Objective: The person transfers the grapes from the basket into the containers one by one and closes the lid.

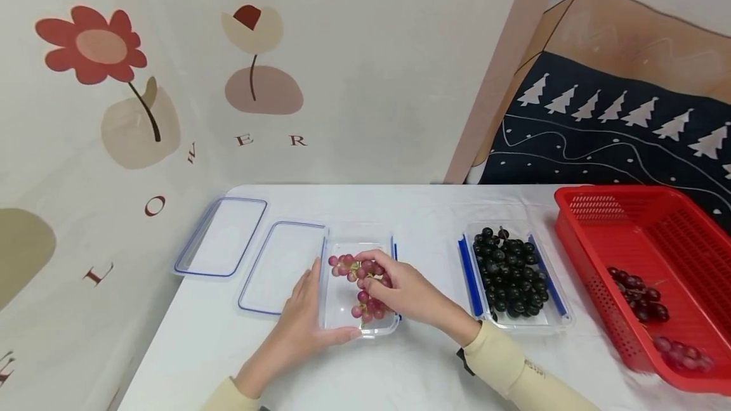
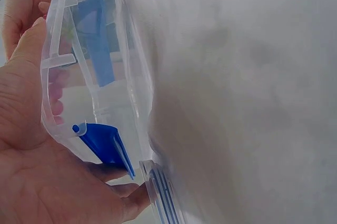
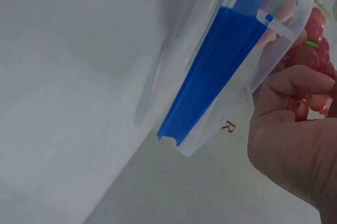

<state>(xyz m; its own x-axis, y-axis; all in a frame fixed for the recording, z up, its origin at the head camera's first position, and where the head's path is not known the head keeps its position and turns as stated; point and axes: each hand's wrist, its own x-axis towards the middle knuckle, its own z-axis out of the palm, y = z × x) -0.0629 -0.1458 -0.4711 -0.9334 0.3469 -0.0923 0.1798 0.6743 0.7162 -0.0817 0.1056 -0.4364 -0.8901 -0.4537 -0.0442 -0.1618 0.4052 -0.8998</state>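
Note:
A clear plastic container [image 1: 341, 306] with blue side clips stands on the white table [image 1: 400, 360]. My left hand [image 1: 313, 311] holds its left side, thumb along the front rim; the left wrist view shows the palm [image 2: 31, 171] against the clear wall [image 2: 121, 77]. My right hand [image 1: 381, 283] reaches in from the right and pinches a bunch of red grapes [image 1: 368, 309] inside the container. The right wrist view shows the fingers [image 3: 289, 84] curled on the grapes [image 3: 310, 50] beside a blue clip [image 3: 216, 71].
Two clear lids [image 1: 221, 236] [image 1: 283, 266] lie left of the container. A second container of black grapes [image 1: 510, 276] stands to the right. A red basket [image 1: 674, 233] at the far right holds dark and red grapes [image 1: 639, 293]. A patterned wall cloth hangs behind.

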